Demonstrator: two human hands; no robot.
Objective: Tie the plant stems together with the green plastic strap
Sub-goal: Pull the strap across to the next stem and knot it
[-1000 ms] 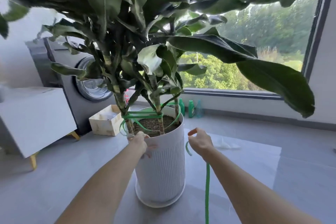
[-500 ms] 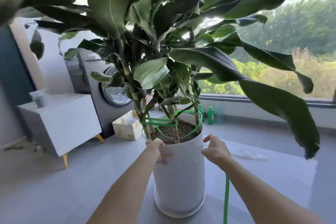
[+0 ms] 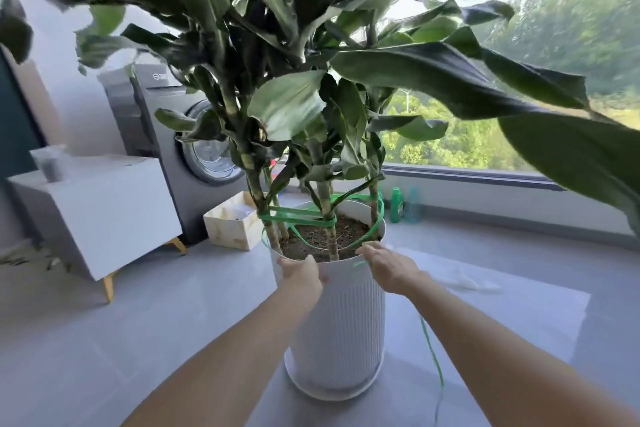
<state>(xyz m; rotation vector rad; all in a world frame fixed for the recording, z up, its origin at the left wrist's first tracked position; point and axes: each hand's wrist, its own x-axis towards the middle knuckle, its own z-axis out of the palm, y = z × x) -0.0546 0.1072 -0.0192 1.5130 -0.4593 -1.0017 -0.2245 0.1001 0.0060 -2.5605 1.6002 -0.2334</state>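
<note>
A tall leafy plant with several striped stems [image 3: 257, 191] grows from a white ribbed pot [image 3: 341, 329] on the floor. The green plastic strap [image 3: 298, 220] is wrapped around the stems just above the soil, and one loose loop runs round the right stem. My left hand [image 3: 300, 274] grips the pot's front rim, where a strap end seems to lie. My right hand [image 3: 388, 265] is at the rim on the right and pinches the strap. The strap's long free end [image 3: 431, 350] trails down below my right forearm.
A grey washing machine [image 3: 180, 135] stands behind on the left, with a white cabinet [image 3: 93, 208] and a small open box [image 3: 230, 224] near it. Two bottles [image 3: 397, 204] stand by the window sill. Large leaves hang overhead and to the right.
The camera has come closer to the pot. My right hand has moved forward and left to the pot's rim with the strap. My left hand stays at the front rim.
</note>
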